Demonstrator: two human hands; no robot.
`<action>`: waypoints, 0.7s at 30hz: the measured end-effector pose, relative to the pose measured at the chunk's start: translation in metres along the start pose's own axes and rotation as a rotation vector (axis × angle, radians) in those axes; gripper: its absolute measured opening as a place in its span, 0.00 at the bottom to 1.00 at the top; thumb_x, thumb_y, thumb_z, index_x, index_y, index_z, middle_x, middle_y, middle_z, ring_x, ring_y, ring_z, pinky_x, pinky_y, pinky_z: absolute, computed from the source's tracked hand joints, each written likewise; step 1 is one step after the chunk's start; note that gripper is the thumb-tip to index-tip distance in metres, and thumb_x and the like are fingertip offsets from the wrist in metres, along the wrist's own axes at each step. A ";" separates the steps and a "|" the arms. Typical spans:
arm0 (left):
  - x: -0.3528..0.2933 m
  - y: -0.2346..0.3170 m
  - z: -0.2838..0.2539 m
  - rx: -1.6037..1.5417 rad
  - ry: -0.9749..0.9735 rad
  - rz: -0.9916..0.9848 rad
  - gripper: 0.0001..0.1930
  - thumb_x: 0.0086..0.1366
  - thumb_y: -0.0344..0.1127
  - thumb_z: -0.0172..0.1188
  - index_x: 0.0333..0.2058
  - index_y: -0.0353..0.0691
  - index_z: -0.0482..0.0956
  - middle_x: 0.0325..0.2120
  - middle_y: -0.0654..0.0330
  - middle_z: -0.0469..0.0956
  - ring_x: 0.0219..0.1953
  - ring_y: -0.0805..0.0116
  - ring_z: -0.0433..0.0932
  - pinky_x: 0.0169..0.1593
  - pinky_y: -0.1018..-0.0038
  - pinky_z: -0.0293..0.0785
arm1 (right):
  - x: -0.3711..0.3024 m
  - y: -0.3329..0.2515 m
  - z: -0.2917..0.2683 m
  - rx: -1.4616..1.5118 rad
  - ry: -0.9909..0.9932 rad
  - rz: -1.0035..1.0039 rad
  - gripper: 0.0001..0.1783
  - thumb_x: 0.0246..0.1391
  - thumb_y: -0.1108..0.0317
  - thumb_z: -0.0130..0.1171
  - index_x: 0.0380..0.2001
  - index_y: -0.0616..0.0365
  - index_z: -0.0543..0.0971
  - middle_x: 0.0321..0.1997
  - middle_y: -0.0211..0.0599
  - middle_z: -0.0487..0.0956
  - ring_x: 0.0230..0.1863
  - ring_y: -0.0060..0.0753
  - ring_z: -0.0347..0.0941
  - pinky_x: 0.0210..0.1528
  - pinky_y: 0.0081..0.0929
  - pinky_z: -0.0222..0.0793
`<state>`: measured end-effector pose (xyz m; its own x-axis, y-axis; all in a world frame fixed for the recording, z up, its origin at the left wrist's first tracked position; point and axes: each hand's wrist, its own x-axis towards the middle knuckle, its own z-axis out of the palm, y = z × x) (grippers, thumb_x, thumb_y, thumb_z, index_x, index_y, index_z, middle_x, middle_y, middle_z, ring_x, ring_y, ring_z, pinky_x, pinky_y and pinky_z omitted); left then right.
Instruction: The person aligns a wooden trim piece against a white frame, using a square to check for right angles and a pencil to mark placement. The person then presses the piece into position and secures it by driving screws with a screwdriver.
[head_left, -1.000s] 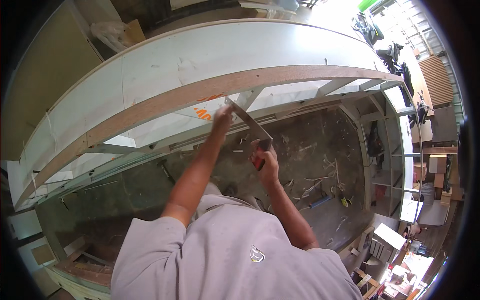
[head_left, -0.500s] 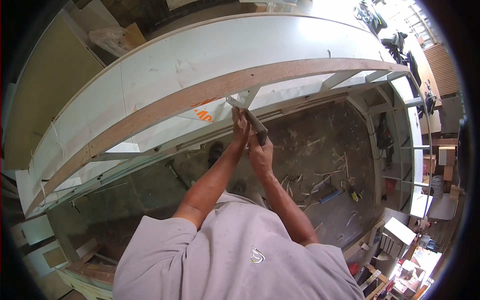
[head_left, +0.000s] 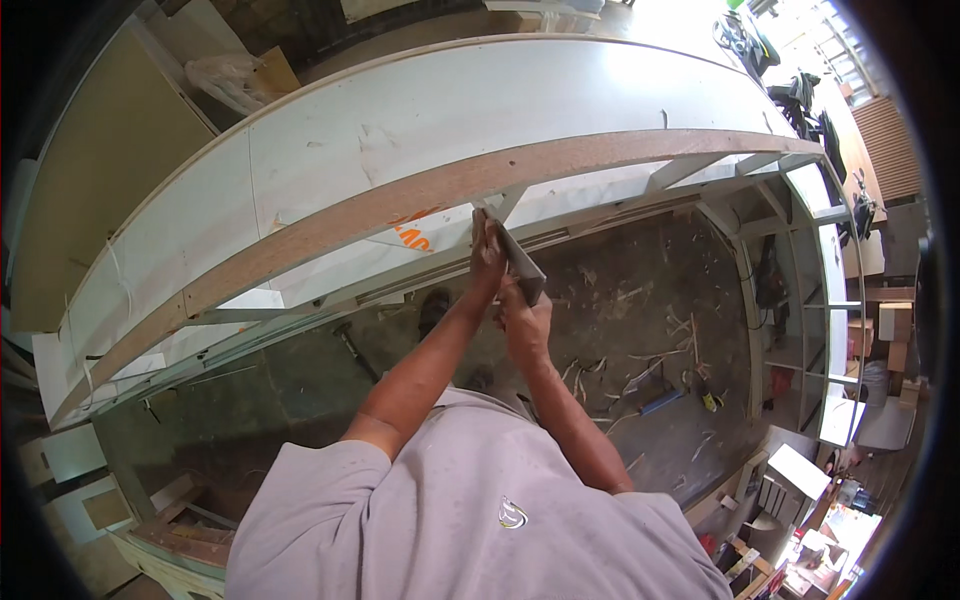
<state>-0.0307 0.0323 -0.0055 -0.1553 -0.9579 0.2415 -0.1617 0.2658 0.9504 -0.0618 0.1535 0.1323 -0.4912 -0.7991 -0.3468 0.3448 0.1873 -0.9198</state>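
Note:
A long, flat grey piece (head_left: 522, 268) slants between my hands, narrow at its far end and broader close to me; its exact kind does not show. The fingers of my right hand (head_left: 525, 315) are closed around its near end. Farther out, my left hand (head_left: 488, 255) is closed along its left side near the far end, fingers pointing away from me. Those fingertips reach a white cross-brace (head_left: 510, 205) under the curved wooden rim (head_left: 430, 187) of a large white frame. What lies under my left fingers is hidden.
The white curved panel (head_left: 420, 115) stretches across beyond the rim. On the floor inside the frame lie a hammer (head_left: 352, 345), a blue-handled tool (head_left: 660, 402) and several wood scraps (head_left: 640, 370). Ribs of the frame (head_left: 822, 300) close off the right side.
The grey piece has tilted so that more of its flat face shows. My right hand has come slightly nearer. A pale end beyond my left fingers is now mostly hidden.

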 end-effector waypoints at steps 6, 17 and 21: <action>0.020 0.050 0.026 -0.345 -0.133 -0.283 0.27 0.78 0.50 0.32 0.55 0.32 0.68 0.51 0.41 0.72 0.55 0.43 0.69 0.61 0.61 0.61 | 0.008 -0.025 -0.017 0.051 0.048 0.017 0.11 0.62 0.61 0.61 0.29 0.52 0.74 0.19 0.18 0.66 0.16 0.13 0.58 0.18 0.20 0.55; 0.021 0.066 0.011 -0.270 -0.088 -0.449 0.29 0.75 0.53 0.33 0.56 0.31 0.67 0.55 0.41 0.70 0.59 0.44 0.67 0.62 0.60 0.60 | 0.002 -0.040 0.003 0.122 0.023 0.068 0.12 0.61 0.62 0.61 0.26 0.51 0.72 0.16 0.17 0.63 0.15 0.13 0.56 0.17 0.20 0.53; 0.024 0.065 0.009 -0.395 -0.034 -0.531 0.31 0.75 0.57 0.35 0.58 0.34 0.68 0.50 0.47 0.72 0.54 0.55 0.69 0.57 0.64 0.65 | 0.010 -0.051 0.010 0.137 -0.006 0.083 0.13 0.60 0.62 0.61 0.25 0.51 0.72 0.16 0.17 0.63 0.14 0.13 0.56 0.17 0.20 0.52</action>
<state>-0.0539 0.0278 0.0605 -0.1849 -0.9421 -0.2799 0.1433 -0.3076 0.9407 -0.0762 0.1298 0.1774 -0.4516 -0.7877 -0.4191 0.4902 0.1735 -0.8542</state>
